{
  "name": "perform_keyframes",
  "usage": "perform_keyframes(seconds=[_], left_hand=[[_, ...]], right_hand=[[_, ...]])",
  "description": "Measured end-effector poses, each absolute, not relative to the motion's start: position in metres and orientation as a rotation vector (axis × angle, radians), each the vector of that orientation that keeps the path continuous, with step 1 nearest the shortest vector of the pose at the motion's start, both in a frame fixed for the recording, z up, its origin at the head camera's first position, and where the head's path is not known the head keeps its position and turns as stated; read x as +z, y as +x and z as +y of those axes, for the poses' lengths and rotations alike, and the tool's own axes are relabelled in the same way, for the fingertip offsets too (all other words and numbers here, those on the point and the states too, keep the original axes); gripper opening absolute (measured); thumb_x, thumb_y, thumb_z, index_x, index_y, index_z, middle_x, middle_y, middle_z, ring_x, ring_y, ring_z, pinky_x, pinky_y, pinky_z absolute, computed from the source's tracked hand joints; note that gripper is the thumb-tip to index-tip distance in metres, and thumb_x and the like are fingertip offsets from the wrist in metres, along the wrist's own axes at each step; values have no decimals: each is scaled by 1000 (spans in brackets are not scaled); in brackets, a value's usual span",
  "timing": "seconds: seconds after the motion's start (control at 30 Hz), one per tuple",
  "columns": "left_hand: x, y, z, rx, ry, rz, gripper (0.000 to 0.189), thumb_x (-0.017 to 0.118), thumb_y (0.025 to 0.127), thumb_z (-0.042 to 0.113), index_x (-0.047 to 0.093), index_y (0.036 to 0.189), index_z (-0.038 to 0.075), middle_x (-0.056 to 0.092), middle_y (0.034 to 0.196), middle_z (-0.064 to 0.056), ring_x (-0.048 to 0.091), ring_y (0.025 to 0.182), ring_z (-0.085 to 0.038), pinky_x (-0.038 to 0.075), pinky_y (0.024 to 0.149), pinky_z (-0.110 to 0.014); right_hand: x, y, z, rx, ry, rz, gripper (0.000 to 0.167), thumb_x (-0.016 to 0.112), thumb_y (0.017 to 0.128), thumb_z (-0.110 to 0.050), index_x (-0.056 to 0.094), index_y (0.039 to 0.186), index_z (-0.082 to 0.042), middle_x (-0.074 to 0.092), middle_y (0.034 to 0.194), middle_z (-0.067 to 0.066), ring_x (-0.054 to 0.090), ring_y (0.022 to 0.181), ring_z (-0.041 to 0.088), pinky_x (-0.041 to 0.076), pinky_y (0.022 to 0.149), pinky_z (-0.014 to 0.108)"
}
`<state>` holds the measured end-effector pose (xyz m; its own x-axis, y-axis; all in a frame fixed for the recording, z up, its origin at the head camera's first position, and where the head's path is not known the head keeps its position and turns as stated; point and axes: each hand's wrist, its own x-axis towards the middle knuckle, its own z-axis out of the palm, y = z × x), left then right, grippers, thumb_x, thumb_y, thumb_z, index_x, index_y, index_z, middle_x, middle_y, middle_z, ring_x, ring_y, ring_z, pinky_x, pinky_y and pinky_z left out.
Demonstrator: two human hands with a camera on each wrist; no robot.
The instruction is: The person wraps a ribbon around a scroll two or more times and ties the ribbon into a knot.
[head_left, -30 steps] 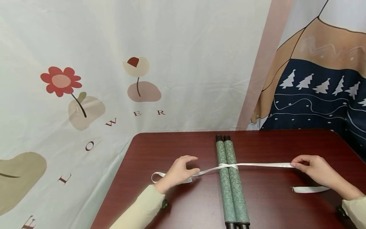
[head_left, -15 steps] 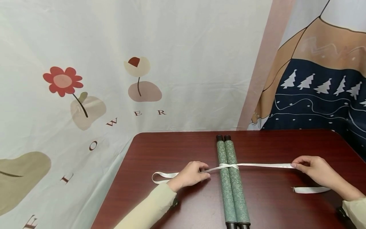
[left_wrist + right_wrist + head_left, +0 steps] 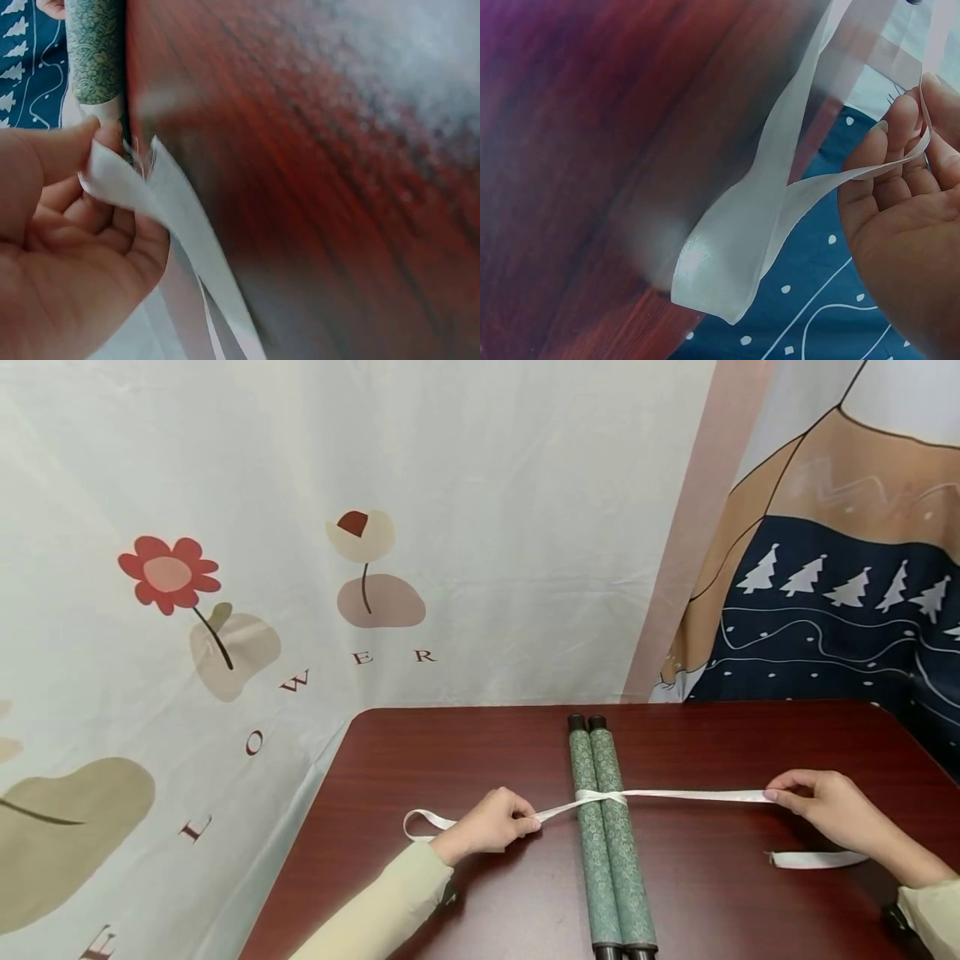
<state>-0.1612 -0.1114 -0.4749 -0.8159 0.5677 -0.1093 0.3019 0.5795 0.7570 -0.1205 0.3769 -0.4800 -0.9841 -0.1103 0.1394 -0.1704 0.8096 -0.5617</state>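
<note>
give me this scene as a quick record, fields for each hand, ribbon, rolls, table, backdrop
left hand: pinches the ribbon left of the rolls
right hand: pinches the ribbon right of the rolls
ribbon: white, around both rolls; knotted or only crossed, cannot tell
rolls: two, green patterned, dark ends, side by side
table: reddish brown, under the rolls
backdrop: pale cloth with printed flowers

Two green scrolls (image 3: 618, 843) lie from near the table's (image 3: 697, 860) back edge toward the front, blocking the way across. A white ribbon (image 3: 697, 794) makes another block, from left hand (image 3: 491, 821) to right hand (image 3: 831, 806). Behind it, there is room by both back corners.
</note>
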Motion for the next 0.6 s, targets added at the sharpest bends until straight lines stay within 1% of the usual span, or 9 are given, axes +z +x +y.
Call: perform_keyframes(seconds=[0.1, 0.23, 0.27, 0.33, 0.37, 0.43, 0.5, 0.57, 0.6], left_hand=[[-473, -159, -114, 1171, 709, 2358, 23, 69, 101, 9, 76, 81, 1, 61, 64, -5, 46, 55, -3, 37, 53, -18], [-466, -155, -114, 1417, 585, 2142, 28, 63, 105, 11, 72, 90, -10, 68, 78, -16, 55, 67, -11, 47, 64, -23], [-465, -154, -113, 1496, 534, 2077, 30, 61, 106, 11, 70, 93, -14, 70, 82, -16, 57, 71, -12, 49, 68, -25], [-462, -153, -111, 1638, 437, 1953, 33, 57, 107, 12, 66, 100, -19, 70, 86, -12, 54, 67, -11, 51, 75, -29], [-462, -153, -110, 1704, 388, 1893, 35, 56, 108, 13, 66, 99, -19, 69, 84, -10, 53, 67, -10, 52, 77, -29], [-461, -153, -107, 1826, 328, 1785, 33, 54, 108, 13, 68, 93, -14, 68, 83, -4, 48, 63, -8, 52, 82, -30], [-461, -153, -104, 1929, 284, 1688, 31, 55, 107, 14, 73, 88, -2, 67, 83, 0, 50, 63, -7, 51, 82, -26], [-460, -152, -101, 2023, 266, 1598, 32, 56, 108, 16, 75, 82, 12, 72, 91, 1, 57, 75, -9, 49, 81, -23], [-459, -153, -100, 2067, 267, 1561, 33, 57, 108, 16, 76, 80, 15, 74, 99, 0, 58, 80, -9, 48, 81, -21]], right_hand=[[-480, -121, 377, 915, 241, -2883, 7, 76, 97, -13, 77, 97, -7, 53, 70, -5, 29, 60, 5, 27, 51, 29], [-482, -122, 378, 920, 247, -2883, 8, 75, 98, -16, 77, 97, -8, 56, 72, -4, 29, 60, 5, 27, 52, 30], [-483, -122, 378, 923, 247, -2886, 9, 75, 98, -16, 77, 97, -8, 54, 71, -5, 29, 60, 5, 26, 51, 30], [-483, -123, 379, 925, 240, -2889, 9, 75, 98, -16, 77, 97, -8, 51, 70, -5, 29, 59, 5, 27, 51, 30], [-483, -123, 379, 925, 240, -2889, 9, 75, 98, -16, 77, 97, -8, 51, 69, -5, 29, 59, 5, 27, 51, 29], [-482, -123, 379, 934, 237, -2897, 10, 75, 98, -16, 77, 98, -7, 52, 70, -4, 30, 59, 5, 27, 51, 30], [-481, -124, 378, 938, 235, -2902, 9, 76, 97, -16, 77, 97, -6, 55, 72, -4, 31, 60, 6, 27, 51, 30], [-481, -124, 378, 941, 240, -2906, 8, 76, 97, -15, 78, 97, -7, 61, 76, -2, 32, 61, 6, 28, 53, 30], [-481, -125, 377, 943, 245, -2909, 8, 76, 97, -14, 78, 97, -7, 63, 78, -2, 33, 61, 5, 27, 53, 30]])
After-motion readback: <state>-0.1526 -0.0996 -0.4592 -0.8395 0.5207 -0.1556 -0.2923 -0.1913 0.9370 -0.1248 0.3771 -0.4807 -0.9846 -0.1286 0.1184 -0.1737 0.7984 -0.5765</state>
